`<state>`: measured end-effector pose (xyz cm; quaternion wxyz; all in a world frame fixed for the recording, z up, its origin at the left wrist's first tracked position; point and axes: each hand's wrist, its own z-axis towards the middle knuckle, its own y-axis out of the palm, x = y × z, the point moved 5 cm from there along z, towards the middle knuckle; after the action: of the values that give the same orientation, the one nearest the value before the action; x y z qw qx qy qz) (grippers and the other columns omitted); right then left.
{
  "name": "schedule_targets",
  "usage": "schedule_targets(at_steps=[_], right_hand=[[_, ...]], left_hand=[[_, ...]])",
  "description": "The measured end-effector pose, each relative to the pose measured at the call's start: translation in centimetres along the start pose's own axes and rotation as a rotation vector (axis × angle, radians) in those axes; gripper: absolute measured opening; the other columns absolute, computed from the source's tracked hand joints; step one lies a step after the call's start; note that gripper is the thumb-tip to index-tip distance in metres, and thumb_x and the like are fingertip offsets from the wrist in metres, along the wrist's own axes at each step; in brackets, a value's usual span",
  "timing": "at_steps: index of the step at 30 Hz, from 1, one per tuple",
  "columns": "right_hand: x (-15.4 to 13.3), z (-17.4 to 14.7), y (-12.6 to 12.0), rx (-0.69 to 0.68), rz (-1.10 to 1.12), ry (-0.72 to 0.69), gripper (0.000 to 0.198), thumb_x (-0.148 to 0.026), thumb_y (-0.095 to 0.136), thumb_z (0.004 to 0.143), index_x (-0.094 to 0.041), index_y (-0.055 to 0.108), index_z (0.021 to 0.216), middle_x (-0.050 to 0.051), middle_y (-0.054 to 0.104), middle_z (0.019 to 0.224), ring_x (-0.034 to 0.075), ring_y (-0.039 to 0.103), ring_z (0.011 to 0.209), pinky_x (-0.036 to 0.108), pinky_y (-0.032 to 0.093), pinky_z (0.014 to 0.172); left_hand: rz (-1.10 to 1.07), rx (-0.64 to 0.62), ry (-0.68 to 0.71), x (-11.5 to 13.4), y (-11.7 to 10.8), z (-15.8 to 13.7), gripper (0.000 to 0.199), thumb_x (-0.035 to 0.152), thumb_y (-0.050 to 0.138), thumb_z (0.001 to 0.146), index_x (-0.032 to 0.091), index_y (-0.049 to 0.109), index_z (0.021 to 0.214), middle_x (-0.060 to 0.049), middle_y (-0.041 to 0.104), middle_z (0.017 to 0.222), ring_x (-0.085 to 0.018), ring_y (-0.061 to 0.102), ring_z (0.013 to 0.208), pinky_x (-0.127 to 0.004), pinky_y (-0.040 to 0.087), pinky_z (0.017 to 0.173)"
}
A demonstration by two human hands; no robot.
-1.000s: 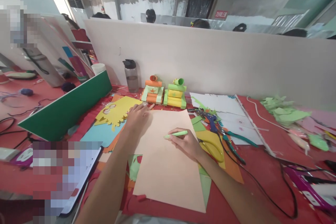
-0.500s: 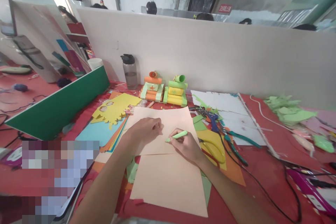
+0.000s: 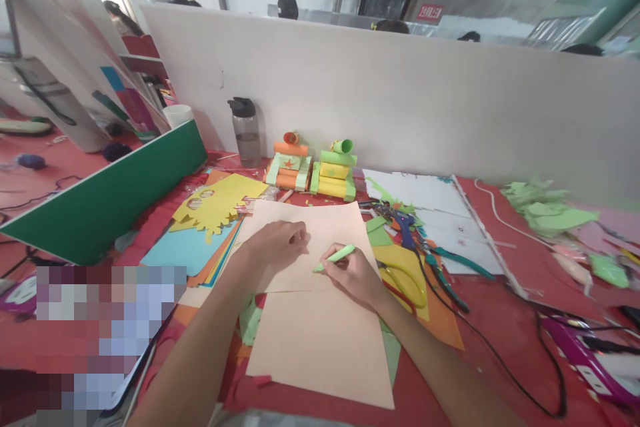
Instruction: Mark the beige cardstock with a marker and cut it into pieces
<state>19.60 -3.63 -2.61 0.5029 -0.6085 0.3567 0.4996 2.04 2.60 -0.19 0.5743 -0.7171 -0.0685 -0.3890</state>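
My right hand (image 3: 354, 275) grips a light green pen (image 3: 341, 255), its tip at the surface of a pale peach sheet of paper (image 3: 325, 217). On the same sheet, to the left, rests my left hand (image 3: 281, 242), its fingers curled in and no object showing in them. A second peach sheet (image 3: 323, 347) lies nearer to me, meeting the first along a crosswise line. Under the sheets stick out bits of green and orange paper. The pen's tip is partly hard to make out against the hand.
Behind the paper stand two paper tank models (image 3: 289, 163) and a water bottle (image 3: 246, 133) against a white partition (image 3: 380, 93). Yellow scissors (image 3: 404, 283), teal-handled pliers (image 3: 450, 273) and a blue glue gun (image 3: 406, 230) with a trailing cable lie right. Coloured paper (image 3: 177, 250) and a green board (image 3: 115, 193) are left.
The view has shifted slightly. Both hands keep nearly the same place on the paper, and the pen stays in my right hand.
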Motion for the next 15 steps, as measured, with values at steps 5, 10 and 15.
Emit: schedule_targets(at_steps=[5, 10, 15], right_hand=[[-0.02, -0.01, -0.06, 0.011, 0.019, 0.008, 0.015, -0.034, 0.062, 0.089, -0.021, 0.061, 0.081, -0.004, 0.051, 0.061, 0.012, 0.047, 0.053, 0.024, 0.034, 0.050], [-0.18, 0.00, 0.03, 0.002, 0.069, 0.038, 0.020, -0.039, 0.064, 0.087, -0.021, 0.060, 0.079, -0.006, 0.047, 0.058, 0.010, 0.042, 0.048, 0.024, 0.031, 0.047], [-0.36, 0.12, -0.58, 0.057, 0.025, 0.009, 0.017, -0.039, 0.065, 0.087, -0.022, 0.068, 0.088, -0.002, 0.062, 0.070, 0.013, 0.052, 0.056, 0.025, 0.039, 0.053]], left_hand=[[0.006, -0.006, 0.009, 0.08, 0.00, -0.18, 0.009, 0.029, 0.059, 0.082, 0.026, 0.059, 0.073, 0.001, 0.067, 0.071, -0.017, 0.056, 0.061, -0.027, 0.030, 0.053], [-0.018, 0.004, 0.005, 0.00, 0.00, -0.30, 0.008, 0.024, 0.057, 0.081, 0.026, 0.060, 0.075, 0.001, 0.069, 0.074, -0.017, 0.058, 0.062, -0.027, 0.031, 0.053], [-0.028, -0.002, 0.006, -0.18, 0.07, -0.12, 0.010, 0.021, 0.057, 0.080, 0.025, 0.058, 0.071, 0.002, 0.068, 0.072, -0.016, 0.056, 0.059, -0.027, 0.030, 0.052]])
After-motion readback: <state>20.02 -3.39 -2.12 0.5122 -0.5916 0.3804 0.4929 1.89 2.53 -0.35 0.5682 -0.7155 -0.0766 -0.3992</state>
